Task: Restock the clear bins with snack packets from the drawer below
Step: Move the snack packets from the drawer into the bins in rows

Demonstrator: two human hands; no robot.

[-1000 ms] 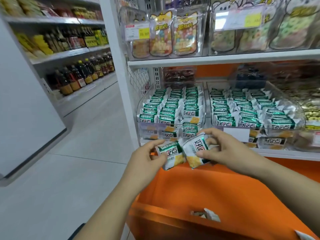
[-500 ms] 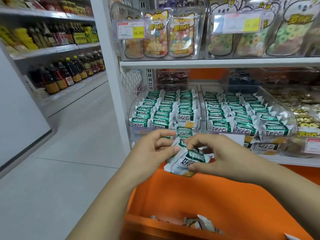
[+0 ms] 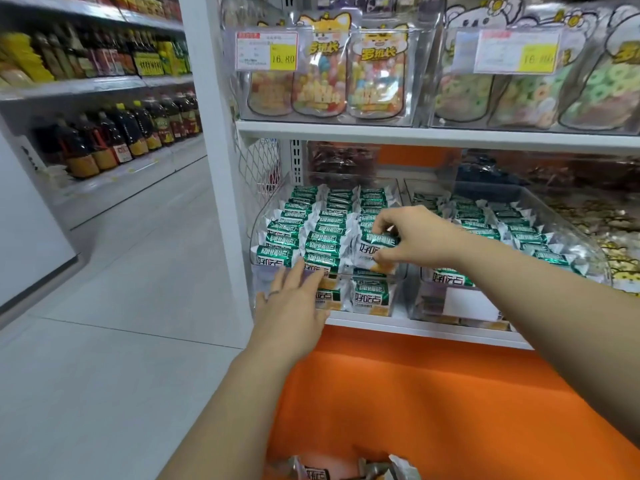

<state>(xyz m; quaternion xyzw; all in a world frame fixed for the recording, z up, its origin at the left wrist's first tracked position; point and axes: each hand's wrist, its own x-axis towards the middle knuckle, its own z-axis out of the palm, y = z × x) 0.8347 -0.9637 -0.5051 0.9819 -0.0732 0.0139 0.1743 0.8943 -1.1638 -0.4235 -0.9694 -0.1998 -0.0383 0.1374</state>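
Note:
Rows of green-and-white snack packets fill the left clear bin [image 3: 258, 216] on the lower shelf. My right hand [image 3: 412, 237] pinches one green-and-white packet [image 3: 375, 252] at the front of that bin's right row. Fingers straight, my left hand [image 3: 292, 299] lies against the bin's clear front wall and holds nothing. A second clear bin [image 3: 585, 237] to the right holds the same packets. Below, the orange drawer [image 3: 433, 393] stands pulled out, with a few loose packets [image 3: 346, 471] at the bottom edge of the view.
The shelf above carries clear bins of candy bags [image 3: 377, 74] with yellow price tags [image 3: 266, 51]. A white upright [image 3: 214, 150] borders the shelves on the left. Across the grey aisle floor [image 3: 121, 306] stand shelves of dark bottles [image 3: 114, 136].
Both hands held packets together in front of the bin. Now my right hand has reached up into the left bin with one packet, and my left hand has let go and spread against the bin front.

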